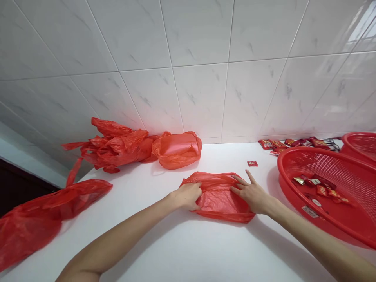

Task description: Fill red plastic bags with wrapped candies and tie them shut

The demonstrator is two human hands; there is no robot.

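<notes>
A thin red plastic bag (pixel 221 199) lies on the white table in front of me, its mouth spread wide and facing up. My left hand (pixel 188 196) is closed on the bag's left rim, with its fingers curled at the inside edge. At the right side of the bag is my right hand (pixel 253 194), its fingers spread apart and some reaching over the rim into the mouth. The inside of the bag shows as bare red plastic between the hands.
Red plastic bags (pixel 117 145) are heaped at the back left, beside a rounded red bag (pixel 179 149). Another red bag (pixel 32 219) hangs over the left edge. A red basket (pixel 293 156) on the right holds small wrapped packets (pixel 323 190). More packets (pixel 311 141) lie by the tiled wall.
</notes>
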